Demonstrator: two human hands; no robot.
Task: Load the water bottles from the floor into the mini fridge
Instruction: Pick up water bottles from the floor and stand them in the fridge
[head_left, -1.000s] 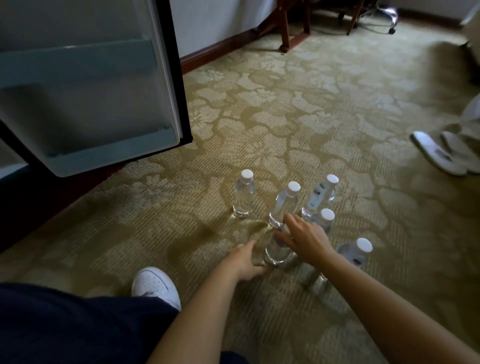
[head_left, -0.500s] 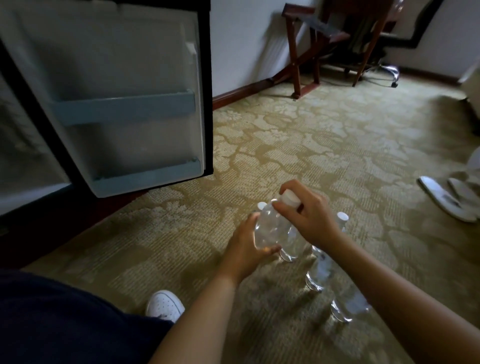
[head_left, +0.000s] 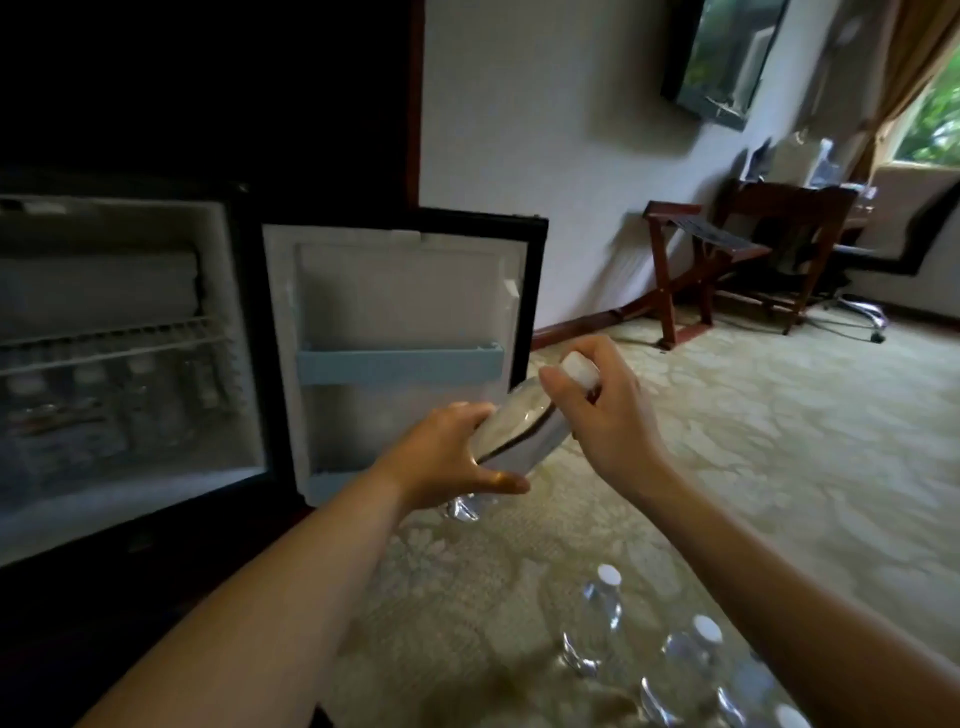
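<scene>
A clear water bottle (head_left: 524, 428) with a white cap is tilted in mid-air in front of the open fridge door (head_left: 405, 353). My left hand (head_left: 447, 460) grips its lower body, and my right hand (head_left: 602, 410) grips its neck and cap end. The mini fridge (head_left: 119, 364) stands open at the left, with several bottles dimly visible under its wire shelf. Several more bottles stand on the carpet at the lower right, among them one (head_left: 600, 621) and another (head_left: 693, 660). A further bottle (head_left: 462, 506) shows below my left hand.
The fridge door has two pale blue racks (head_left: 400, 364). A wooden luggage stand (head_left: 691, 260) and a desk with an office chair (head_left: 810, 249) stand at the back right by the wall. Patterned carpet (head_left: 753, 467) covers the floor.
Both hands have lifted the bottle from the floor group and carried it up toward the fridge. My view has risen, so the fridge interior now shows.
</scene>
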